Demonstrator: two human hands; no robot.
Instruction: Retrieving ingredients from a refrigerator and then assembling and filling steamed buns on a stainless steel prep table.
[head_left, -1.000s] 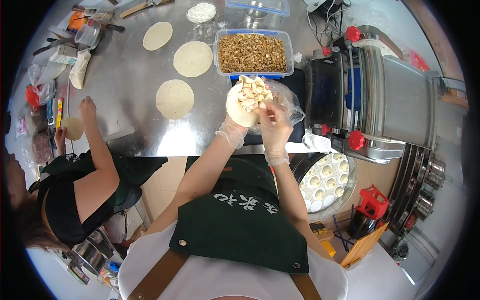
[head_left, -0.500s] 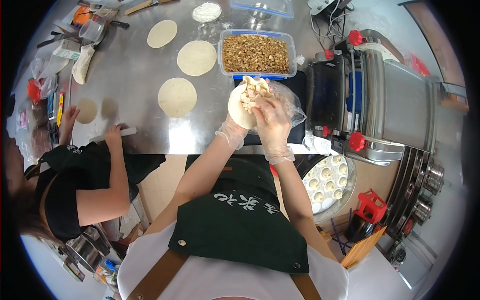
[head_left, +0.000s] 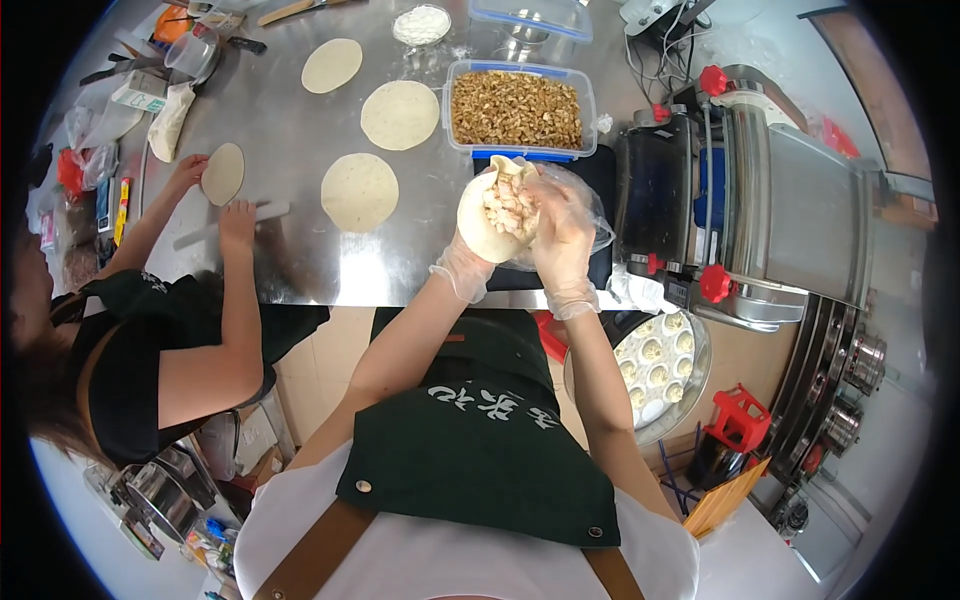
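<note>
Both my hands wear clear plastic gloves. My left hand (head_left: 470, 258) cups a round dough wrapper (head_left: 478, 222) from below, its fingers mostly hidden under the dough. A heap of pale, chunky filling (head_left: 510, 207) lies on the wrapper, whose far edge is gathered up in a fold. My right hand (head_left: 563, 235) is at the wrapper's right edge, beside the filling; its fingers are smeared by motion, and their grip cannot be made out. Just beyond stands a clear plastic tub (head_left: 590, 108) of brown chopped filling. Beneath my hands is a crumpled plastic bag (head_left: 598, 235).
Several flat dough rounds (head_left: 360, 192) lie on the steel table (head_left: 290, 130). At left a co-worker's hands handle a dough round (head_left: 223, 174) and a white rolling pin (head_left: 200, 232). A roller machine (head_left: 800, 200) stands right; below it, a tray (head_left: 692, 345) holds several filled buns.
My right hand has moved off the filling toward the wrapper's right edge, leaving more filling in sight. The co-worker's dough round has been lifted and shifted right.
</note>
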